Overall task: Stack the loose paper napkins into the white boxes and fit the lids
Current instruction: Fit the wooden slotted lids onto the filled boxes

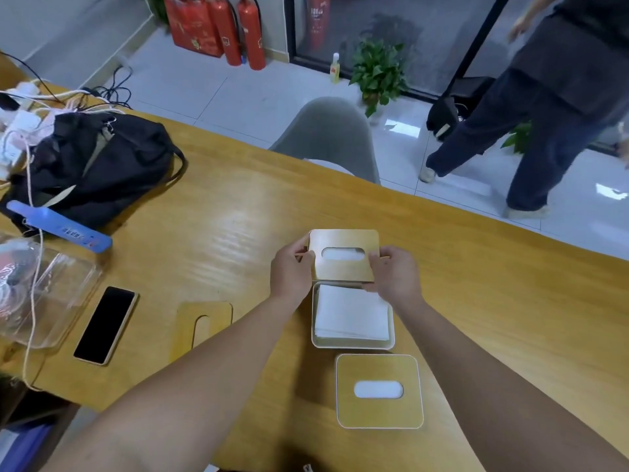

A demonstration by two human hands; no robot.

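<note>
Fingers of both hands pinch a wooden lid (343, 255) by its sides, left hand (291, 271) and right hand (396, 275). Nearest sits a closed white box (379, 391) with its lid on. Past it, an open white box (354, 315) holds stacked paper napkins (352, 313). The held lid sits at its far edge. Another lid (204, 323) lies off to the left on the table (238, 216).

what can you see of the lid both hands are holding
The held lid is a flat, roughly square wooden-looking panel with rounded corners and a light golden-tan face. A rounded oblong slot is cut through its middle, showing white behind. It hangs tilted just beyond the open white box of stacked napkins, not yet seated. The left hand pinches its left edge and the right hand its right edge.
</note>
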